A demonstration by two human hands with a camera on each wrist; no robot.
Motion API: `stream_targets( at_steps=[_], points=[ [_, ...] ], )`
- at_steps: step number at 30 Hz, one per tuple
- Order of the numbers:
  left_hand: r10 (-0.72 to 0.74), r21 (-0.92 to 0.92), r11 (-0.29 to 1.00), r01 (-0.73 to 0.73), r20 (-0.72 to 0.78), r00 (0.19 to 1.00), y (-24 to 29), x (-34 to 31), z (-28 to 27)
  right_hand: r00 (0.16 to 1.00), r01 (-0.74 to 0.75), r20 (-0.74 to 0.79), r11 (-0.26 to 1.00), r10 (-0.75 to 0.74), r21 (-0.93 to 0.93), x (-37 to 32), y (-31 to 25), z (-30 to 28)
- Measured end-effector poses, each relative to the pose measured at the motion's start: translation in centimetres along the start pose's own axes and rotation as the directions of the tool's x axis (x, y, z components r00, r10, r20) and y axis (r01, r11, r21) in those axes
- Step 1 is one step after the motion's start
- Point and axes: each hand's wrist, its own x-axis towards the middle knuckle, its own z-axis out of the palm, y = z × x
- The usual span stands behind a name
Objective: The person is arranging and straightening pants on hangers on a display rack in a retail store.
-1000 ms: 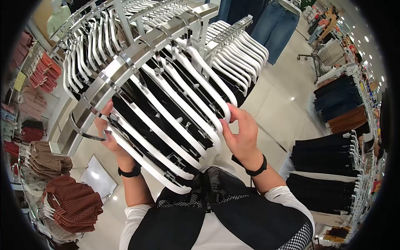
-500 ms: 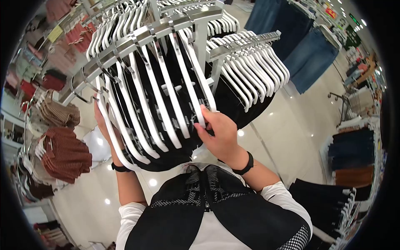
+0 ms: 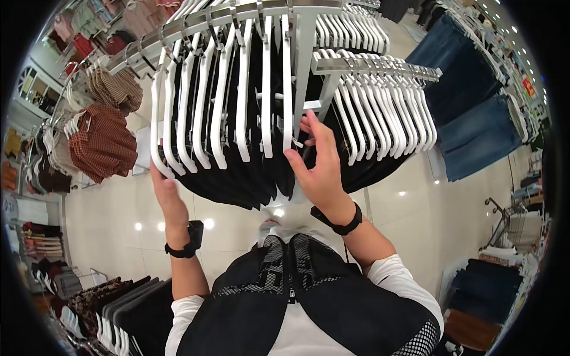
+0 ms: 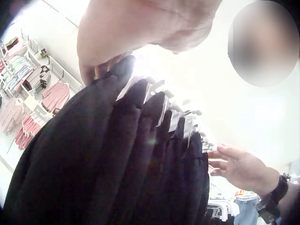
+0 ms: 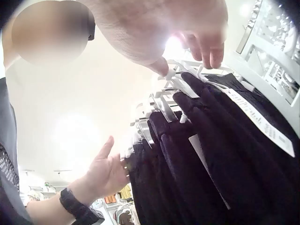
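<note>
A row of white hangers (image 3: 242,113) hangs from a metal rail (image 3: 199,24), with black garments (image 4: 98,140) clipped below. My left hand (image 3: 170,199) lies along the outer side of the leftmost hanger, near its lower end. In the right wrist view this left hand (image 5: 105,173) is flat against the row's side, thumb up. My right hand (image 3: 322,172) is at the row's right end. Its thumb is right at the end of the rightmost hanger, and its fingers reach up beside it. A white paper tag (image 5: 265,124) hangs from a garment below the right hand.
A lower arm of the rack with more white hangers (image 3: 389,113) stands to the right, past a metal upright (image 3: 304,53). Jeans (image 3: 475,142) hang farther right. Checked shirts (image 3: 102,142) hang at the left. Another rack of dark clothes (image 3: 139,302) is at lower left.
The view has turned, so the row now hangs more upright and squarely ahead. My right hand has gone from pinching a hanger end to reaching beside the rightmost one; the hangers stand closer together.
</note>
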Motion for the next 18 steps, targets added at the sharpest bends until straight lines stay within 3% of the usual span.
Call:
stream_targets(
  at_steps=[2,7,13,18],
  points=[
    [-0.034,0.007,0.999,0.034,-0.021,0.999,0.2,-0.8,0.7,0.998,-0.007,0.064,0.996,0.002,0.087,0.6,0.0,0.4],
    [-0.095,0.087,0.991,0.102,-0.086,0.992,0.2,-1.1,0.9,0.989,0.04,0.142,0.998,-0.048,0.057,1.7,-0.2,0.7],
    [0.005,-0.003,1.0,-0.005,-0.165,0.986,-2.3,-0.9,1.3,0.989,0.047,0.141,0.999,-0.047,0.007,2.7,-0.4,1.0],
    [-0.02,0.004,1.0,0.021,-0.179,0.984,-5.3,-0.8,1.6,0.991,-0.002,0.136,0.999,0.008,-0.044,2.8,-1.1,1.9]
  ],
)
